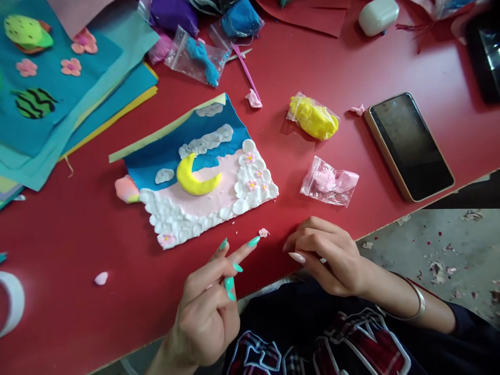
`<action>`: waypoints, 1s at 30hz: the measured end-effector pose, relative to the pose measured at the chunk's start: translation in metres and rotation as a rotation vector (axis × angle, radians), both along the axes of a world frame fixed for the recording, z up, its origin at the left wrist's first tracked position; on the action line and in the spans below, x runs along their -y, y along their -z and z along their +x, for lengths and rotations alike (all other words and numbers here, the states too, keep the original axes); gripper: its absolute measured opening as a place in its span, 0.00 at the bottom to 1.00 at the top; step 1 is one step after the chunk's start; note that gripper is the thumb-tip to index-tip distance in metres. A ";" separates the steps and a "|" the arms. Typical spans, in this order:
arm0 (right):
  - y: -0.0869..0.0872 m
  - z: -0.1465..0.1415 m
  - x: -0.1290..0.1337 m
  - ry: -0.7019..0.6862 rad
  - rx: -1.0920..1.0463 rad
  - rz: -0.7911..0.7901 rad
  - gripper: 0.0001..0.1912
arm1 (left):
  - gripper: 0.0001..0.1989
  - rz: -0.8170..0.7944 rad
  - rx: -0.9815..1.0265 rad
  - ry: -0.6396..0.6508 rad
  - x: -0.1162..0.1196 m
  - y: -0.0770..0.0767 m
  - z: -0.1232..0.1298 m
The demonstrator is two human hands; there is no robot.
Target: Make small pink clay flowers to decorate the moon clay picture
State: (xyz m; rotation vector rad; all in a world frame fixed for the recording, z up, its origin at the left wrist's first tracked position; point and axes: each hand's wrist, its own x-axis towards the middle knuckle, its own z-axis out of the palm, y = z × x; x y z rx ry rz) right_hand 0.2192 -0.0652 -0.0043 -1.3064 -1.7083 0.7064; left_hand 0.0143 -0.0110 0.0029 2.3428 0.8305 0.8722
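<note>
My left hand (209,302), with green nails, is at the table's near edge. Two of its fingers are stretched out and apart, one tip just beside a tiny pink clay flower (263,233) on the table. Its thumb is bent close under another finger. To the right, my right hand (330,255) has its fingers curled in, with a small white bit showing beneath; what they hold, if anything, is hidden. Beyond my left hand lies a clay picture (211,179) on blue paper, with a yellow crescent moon (195,179), white clouds, a pebbly white border and pink flowers.
Bagged yellow clay (313,117), bagged pink clay (329,180) and a phone (410,146) lie to the right. A pink tool (247,73) and more clay bags are at the back. Coloured sheets (97,104) fill the left; a white roll (11,304) sits near-left.
</note>
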 end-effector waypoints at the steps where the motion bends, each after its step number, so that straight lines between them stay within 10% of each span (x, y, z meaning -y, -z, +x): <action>1: -0.002 -0.002 0.002 -0.005 -0.060 -0.068 0.06 | 0.16 0.018 0.025 -0.013 0.002 -0.002 0.001; 6: -0.013 -0.010 0.011 -0.162 -0.425 -0.457 0.13 | 0.08 0.080 0.044 0.063 0.010 -0.005 0.012; 11: -0.019 -0.010 0.014 -0.183 -0.670 -0.710 0.16 | 0.21 0.007 -0.012 0.082 0.013 -0.005 0.026; 17: -0.022 -0.009 0.009 -0.300 -0.537 -0.603 0.13 | 0.19 0.124 -0.138 0.119 0.020 -0.005 0.033; 30: -0.002 0.006 0.001 0.134 -0.136 -0.299 0.08 | 0.12 0.312 -0.292 0.009 0.022 0.015 0.012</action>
